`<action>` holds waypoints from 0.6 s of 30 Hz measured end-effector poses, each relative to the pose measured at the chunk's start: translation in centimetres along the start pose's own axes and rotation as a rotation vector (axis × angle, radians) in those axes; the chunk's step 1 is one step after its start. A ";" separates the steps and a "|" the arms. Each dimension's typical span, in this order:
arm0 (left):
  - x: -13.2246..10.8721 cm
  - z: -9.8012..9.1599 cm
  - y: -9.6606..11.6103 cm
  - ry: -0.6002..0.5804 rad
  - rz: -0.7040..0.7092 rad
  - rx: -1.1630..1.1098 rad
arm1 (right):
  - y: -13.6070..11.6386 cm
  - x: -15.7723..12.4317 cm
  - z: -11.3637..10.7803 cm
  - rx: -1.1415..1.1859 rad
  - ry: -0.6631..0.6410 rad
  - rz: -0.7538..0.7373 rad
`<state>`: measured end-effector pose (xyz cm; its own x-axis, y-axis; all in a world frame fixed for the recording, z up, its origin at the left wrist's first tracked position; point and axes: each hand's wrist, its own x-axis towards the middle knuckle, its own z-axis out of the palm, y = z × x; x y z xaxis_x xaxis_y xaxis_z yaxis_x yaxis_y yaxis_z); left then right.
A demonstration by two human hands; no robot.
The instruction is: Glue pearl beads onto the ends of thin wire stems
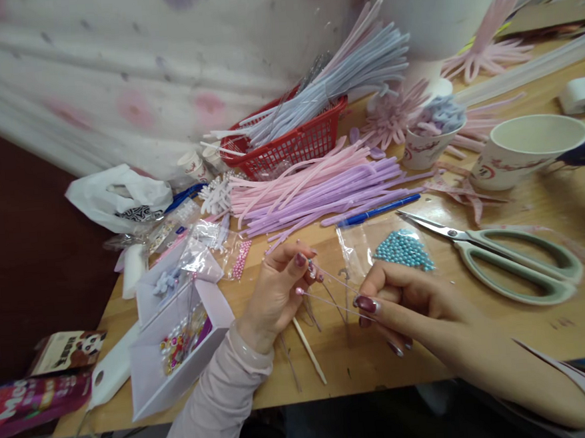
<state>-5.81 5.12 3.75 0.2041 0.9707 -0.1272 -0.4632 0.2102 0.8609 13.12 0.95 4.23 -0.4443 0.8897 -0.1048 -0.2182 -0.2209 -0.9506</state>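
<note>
My left hand [277, 290] pinches a small cluster of beads [311, 269] between thumb and fingertips. Thin wire [333, 301] runs from the cluster to my right hand [403, 298], whose thumb and forefinger close on it. One pink bead [300, 291] sits on the wire close to my left thumb. More thin wire ends hang below the left hand, over the tabletop. A pale wooden stick [309, 351] lies beneath the hands. Just beyond my right hand is a clear bag of turquoise beads [403, 250].
Green-handled scissors [521, 263] lie at right, below paper cups [528, 152]. A blue pen [379, 209] lies before pink and purple pipe cleaners [315, 187]. Behind stands a red basket [292, 145] of pale blue ones. At left is a white box [182, 360] holding beads.
</note>
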 end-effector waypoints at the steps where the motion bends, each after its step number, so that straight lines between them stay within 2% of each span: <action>1: 0.0 0.0 0.0 -0.003 0.000 -0.004 | 0.0 0.0 0.0 -0.001 0.002 0.001; 18: -0.1 0.5 0.1 -0.006 -0.021 -0.045 | 0.2 -0.6 -0.2 0.036 -0.018 0.010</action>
<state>-5.49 5.02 4.11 0.2191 0.9653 -0.1421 -0.4972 0.2358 0.8350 13.50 0.41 4.01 -0.4624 0.8800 -0.1083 -0.2444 -0.2439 -0.9385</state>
